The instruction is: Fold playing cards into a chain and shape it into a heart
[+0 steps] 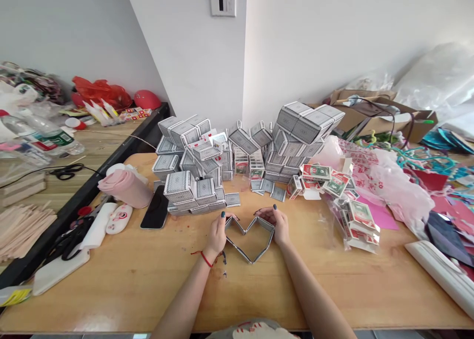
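Observation:
A heart-shaped frame of folded playing cards [263, 253] stands on edge on the wooden table in front of me. My left hand [216, 234] is closed on its upper left side, thumb up and fingers behind the cards. On the upper right side, my right hand [280, 226] grips it the same way. Just beyond lie a few loose playing cards [277, 193], backs up. Behind them, stacks of folded card blocks rise in a left pile [179, 187] and a right pile [296, 124]. Two similar folded card shapes [242, 139] rest between the piles.
On the left are a black phone [154, 208], a pink cloth roll [126, 187], black scissors [72, 237] and a white mouse-like object [119, 219]. Opened card boxes [361, 220] and a plastic bag [392, 181] lie on the right. A long white object [440, 275] sits near the right edge.

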{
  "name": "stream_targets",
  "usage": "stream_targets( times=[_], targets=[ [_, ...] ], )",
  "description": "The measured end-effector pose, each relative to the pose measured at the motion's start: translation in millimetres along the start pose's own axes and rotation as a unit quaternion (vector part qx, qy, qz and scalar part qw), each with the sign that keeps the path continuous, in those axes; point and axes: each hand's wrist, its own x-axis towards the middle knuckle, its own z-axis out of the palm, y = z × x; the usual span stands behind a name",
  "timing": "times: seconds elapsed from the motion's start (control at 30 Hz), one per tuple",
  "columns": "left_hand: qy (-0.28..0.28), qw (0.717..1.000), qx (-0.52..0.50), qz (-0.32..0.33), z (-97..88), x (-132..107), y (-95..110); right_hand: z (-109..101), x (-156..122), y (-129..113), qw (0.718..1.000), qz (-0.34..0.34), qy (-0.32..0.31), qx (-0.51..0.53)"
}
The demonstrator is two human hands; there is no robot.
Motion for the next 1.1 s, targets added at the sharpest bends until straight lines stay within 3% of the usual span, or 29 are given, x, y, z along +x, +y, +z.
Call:
stream_targets(
  times=[0.13, 0.2, 0.3, 0.37, 0.43, 0.6, 0.7, 0.8, 0.93, 1.03, 1.1],
  targets=[
    [0.034, 0.987, 0.140, 0.071, -8.4, -1.5, 21.5, -0.1, 0.7, 3.0, 1.000, -0.006, 0.017, 0.010],
    [0.113, 0.955, 0.226, 0.159, -18.2, 3.7, 43.2, -0.5, 1.5, 4.6, 1.000, -0.007, 0.025, 0.009],
    [0.204, 0.881, 0.331, 0.270, -38.6, 24.8, 86.5, -1.3, 3.1, 6.9, 1.000, -0.006, 0.023, 0.006],
    [0.228, 0.846, 0.388, 0.284, -53.0, 46.9, 115.1, -1.9, 4.1, 8.0, 1.000, -0.010, 0.029, 0.008],
    [0.224, 0.837, 0.423, 0.266, -65.6, 71.5, 135.6, -2.3, 4.6, 8.5, 0.999, -0.018, 0.041, 0.004],
    [0.143, 0.835, 0.454, 0.276, -84.8, 118.7, 142.5, -2.2, 3.5, 6.2, 0.999, -0.026, 0.048, 0.000],
    [0.154, 0.836, 0.433, 0.299, -89.2, 124.4, 143.3, -0.4, 4.9, 6.2, 0.998, -0.020, 0.054, 0.025],
    [0.207, 0.838, 0.390, 0.320, -89.3, 109.3, 158.4, 0.7, 8.9, 7.6, 0.993, -0.032, 0.093, 0.059],
    [0.260, 0.861, 0.313, 0.304, -84.9, 67.4, 183.6, 0.7, 11.4, -1.2, 0.994, -0.029, 0.096, 0.043],
    [0.213, 0.924, 0.240, 0.208, -79.8, 38.2, 188.5, 8.9, 2.3, -28.5, 0.988, -0.065, 0.111, -0.084],
    [0.162, 0.957, 0.200, 0.131, -74.4, 26.0, 182.7, 22.3, -11.1, -56.8, 0.965, -0.123, 0.106, -0.205]
  ],
)
